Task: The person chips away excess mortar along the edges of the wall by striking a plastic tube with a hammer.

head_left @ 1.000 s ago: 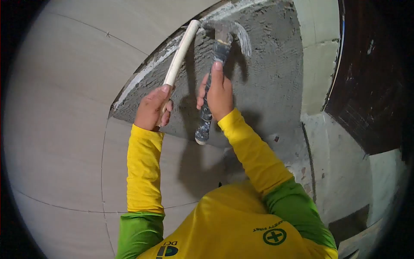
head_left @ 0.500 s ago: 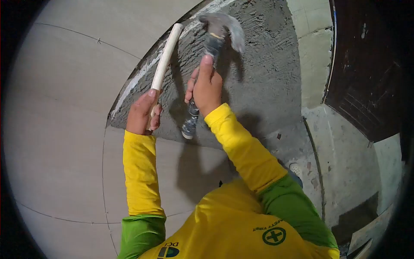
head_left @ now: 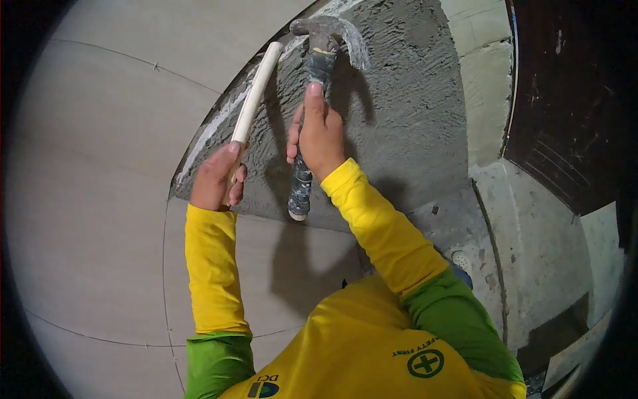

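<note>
My left hand [head_left: 218, 178] is closed around the lower part of a pale wooden stick [head_left: 256, 95], which points up and slightly right. To its right, my right hand [head_left: 319, 133] grips a claw hammer [head_left: 321, 63] by its dark wrapped handle, thumb laid along it. The hammer's head is up, near the stick's top end, with a small gap between the two. Both tools are above rough grey mortar [head_left: 412, 100], beside the edge of large beige tiles [head_left: 119, 133].
A dark brown panel [head_left: 565, 100] stands at the right, beyond a pale strip [head_left: 485, 100]. Rough concrete [head_left: 545, 246] lies at the lower right, with a perforated light shoe [head_left: 461, 261] near my right sleeve. Thin joint lines cross the tiles.
Both hands, with the stick and hammer, have shifted left in view since the first frame. The hammer head has come closer to the stick's top since the middle frame. Both grips are unchanged.
</note>
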`<state>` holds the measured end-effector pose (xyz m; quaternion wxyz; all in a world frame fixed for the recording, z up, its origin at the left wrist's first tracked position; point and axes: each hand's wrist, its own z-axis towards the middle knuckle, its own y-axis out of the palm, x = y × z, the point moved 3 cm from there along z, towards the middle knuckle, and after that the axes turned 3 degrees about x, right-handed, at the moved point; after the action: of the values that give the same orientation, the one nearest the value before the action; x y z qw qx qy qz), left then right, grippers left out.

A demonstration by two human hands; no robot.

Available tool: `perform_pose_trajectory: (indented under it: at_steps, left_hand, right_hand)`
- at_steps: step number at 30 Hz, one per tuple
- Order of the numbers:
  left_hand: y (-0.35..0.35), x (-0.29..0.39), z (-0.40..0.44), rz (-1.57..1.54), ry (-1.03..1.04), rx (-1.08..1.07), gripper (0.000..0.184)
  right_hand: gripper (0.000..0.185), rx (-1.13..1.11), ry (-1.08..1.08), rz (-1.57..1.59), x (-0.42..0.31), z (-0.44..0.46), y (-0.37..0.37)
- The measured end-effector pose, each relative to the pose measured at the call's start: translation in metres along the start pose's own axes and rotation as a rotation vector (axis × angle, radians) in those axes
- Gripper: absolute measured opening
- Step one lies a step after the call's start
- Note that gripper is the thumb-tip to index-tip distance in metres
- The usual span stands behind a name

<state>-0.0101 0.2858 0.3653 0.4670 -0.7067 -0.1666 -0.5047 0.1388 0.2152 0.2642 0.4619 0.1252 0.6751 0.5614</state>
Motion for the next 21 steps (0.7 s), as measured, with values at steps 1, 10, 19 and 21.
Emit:
perform_pose_trajectory:
  at_steps: [1, 10, 19, 21]
  left_hand:
    - [0.002, 0.002, 0.001, 0.006, 0.002, -0.005, 0.037]
    - [-0.005, 0.0, 0.006, 0.022, 0.01, -0.007, 0.036]
    - [-0.011, -0.008, -0.004, 0.022, -0.01, 0.038, 0.036]
    - [-0.014, -0.004, -0.007, -0.003, -0.017, 0.053, 0.036]
  right_hand:
    - [0.066, -0.025, -0.014, -0.056, 0.002, 0.001, 0.0]
    - [0.056, 0.017, 0.135, 0.019, 0.034, 0.002, 0.015]
    - [0.062, -0.046, 0.256, -0.144, 0.025, 0.004, 0.012]
    - [0.062, -0.068, 0.213, -0.161, 0.02, 0.003, 0.01]
